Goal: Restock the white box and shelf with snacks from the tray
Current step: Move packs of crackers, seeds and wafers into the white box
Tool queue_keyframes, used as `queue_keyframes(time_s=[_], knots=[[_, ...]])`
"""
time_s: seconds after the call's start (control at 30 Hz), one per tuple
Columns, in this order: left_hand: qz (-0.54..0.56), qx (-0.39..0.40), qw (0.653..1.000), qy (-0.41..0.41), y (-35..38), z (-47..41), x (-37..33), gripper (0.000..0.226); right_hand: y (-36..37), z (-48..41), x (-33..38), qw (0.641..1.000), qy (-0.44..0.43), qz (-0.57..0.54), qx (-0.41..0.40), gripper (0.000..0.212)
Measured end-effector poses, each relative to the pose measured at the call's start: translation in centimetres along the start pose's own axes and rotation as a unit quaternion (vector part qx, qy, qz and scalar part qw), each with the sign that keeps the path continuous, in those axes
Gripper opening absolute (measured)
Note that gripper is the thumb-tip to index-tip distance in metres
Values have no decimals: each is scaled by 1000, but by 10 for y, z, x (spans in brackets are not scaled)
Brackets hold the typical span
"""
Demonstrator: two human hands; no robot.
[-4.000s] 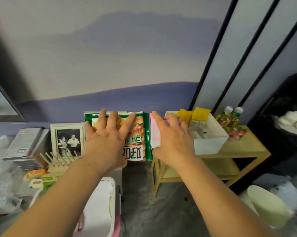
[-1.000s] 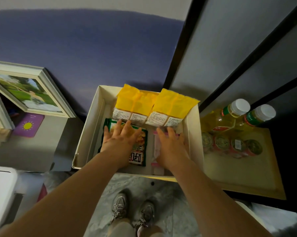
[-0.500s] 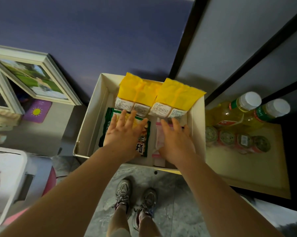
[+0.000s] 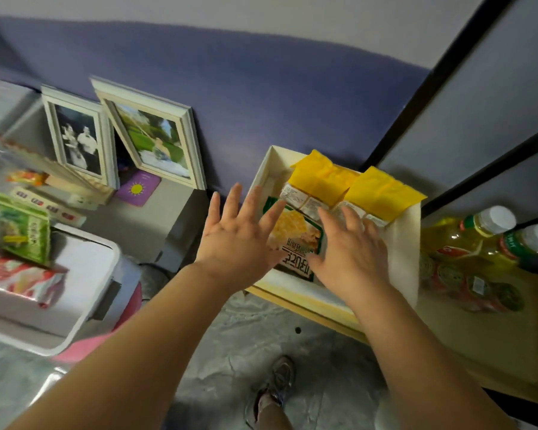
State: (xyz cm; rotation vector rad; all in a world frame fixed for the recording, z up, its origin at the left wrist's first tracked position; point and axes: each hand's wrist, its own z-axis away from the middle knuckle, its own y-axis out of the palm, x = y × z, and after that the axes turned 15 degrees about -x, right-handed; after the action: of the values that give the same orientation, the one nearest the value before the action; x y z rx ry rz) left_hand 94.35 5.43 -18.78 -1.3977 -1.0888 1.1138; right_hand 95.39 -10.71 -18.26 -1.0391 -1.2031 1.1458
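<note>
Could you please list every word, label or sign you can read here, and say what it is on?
Nothing can be quoted reliably.
Green snack packet: large Korean lettering, upside down, too blurred to quote.
Yellow packets: white labels, print too small.
Bottles: labels blurred.
Tray packets: print blurred.
Purple card: sun sign, no words.

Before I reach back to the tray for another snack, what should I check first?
1. Green pack lying flat in the box: ok.
2. Left hand free, fingers spread: ok.
3. Right hand open, fingers straight: ok.
4. Room left in the box: cannot tell, the hands cover its floor.
5. Snacks on the tray: ok.
6. Bare shelf in front of the bottles: ok.
</note>
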Motion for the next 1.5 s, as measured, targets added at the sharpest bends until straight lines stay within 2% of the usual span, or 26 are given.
queue_keyframes(time_s=[0.27, 0.4, 0.57, 0.77, 0.97, 1.1, 1.27, 1.5], knots=[[12, -54, 998, -30, -37, 83, 107, 68, -4, 56, 132, 999, -31, 2, -42, 71], [46, -131, 989, -53, -52, 138, 178, 70, 3, 95, 216, 997, -49, -8, -65, 69], [31, -171, 981, -81, -65, 206, 270, 65, 17, 137, 314, 994, -81, -19, -64, 70], [22, -154, 976, -151, -57, 258, 354, 62, 48, 153, 398, 990, -126, -31, -52, 69], [-4, -137, 971, -199, -49, 259, 423, 81, 82, 126, 465, 984, -167, -52, -34, 71], [-28, -120, 973, -197, -44, 244, 465, 88, 94, 105, 503, 980, -187, -51, -44, 74], [-17, -104, 982, -159, -25, 226, 510, 95, 120, 90, 541, 983, -176, -42, -12, 75], [15, -64, 996, -58, 18, 194, 597, 92, 185, 79, 598, 997, -77, -14, 16, 78]])
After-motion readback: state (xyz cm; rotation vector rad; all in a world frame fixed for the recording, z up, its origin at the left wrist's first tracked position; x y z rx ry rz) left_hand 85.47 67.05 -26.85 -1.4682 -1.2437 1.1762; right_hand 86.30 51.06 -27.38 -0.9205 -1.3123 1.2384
